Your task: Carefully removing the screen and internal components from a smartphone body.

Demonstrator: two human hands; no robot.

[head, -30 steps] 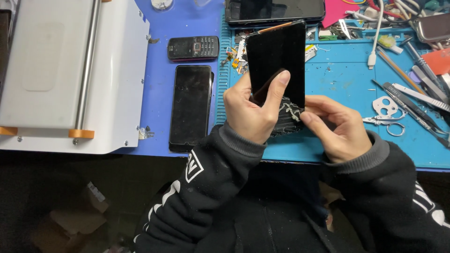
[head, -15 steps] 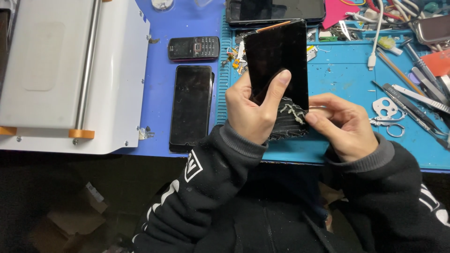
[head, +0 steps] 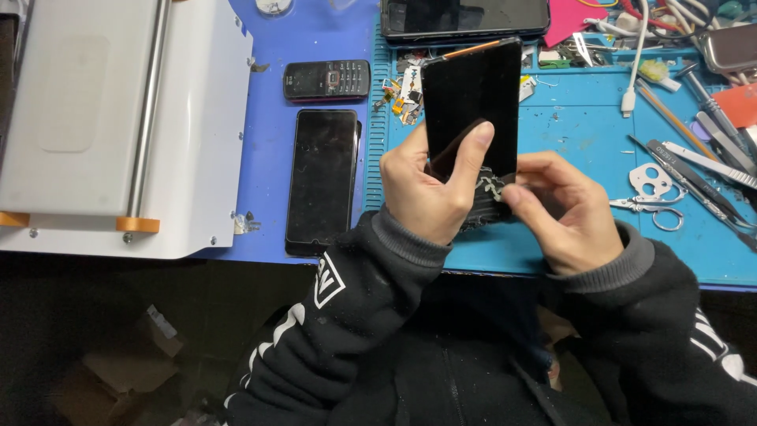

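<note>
My left hand grips a black phone screen panel, held upright over the blue work mat, with the thumb across its glass. The panel's lower edge is cracked and peeling. My right hand pinches that broken lower corner between thumb and fingers. Both sleeves are black with white print.
A black smartphone and a small keypad phone lie on the blue surface to the left. A white machine fills the far left. A dark tablet lies at the back. Scissors, tweezers and other tools crowd the right side.
The panel has tilted slightly, and my right hand's fingers have shifted closer along its broken lower edge. My left hand keeps the same grip.
</note>
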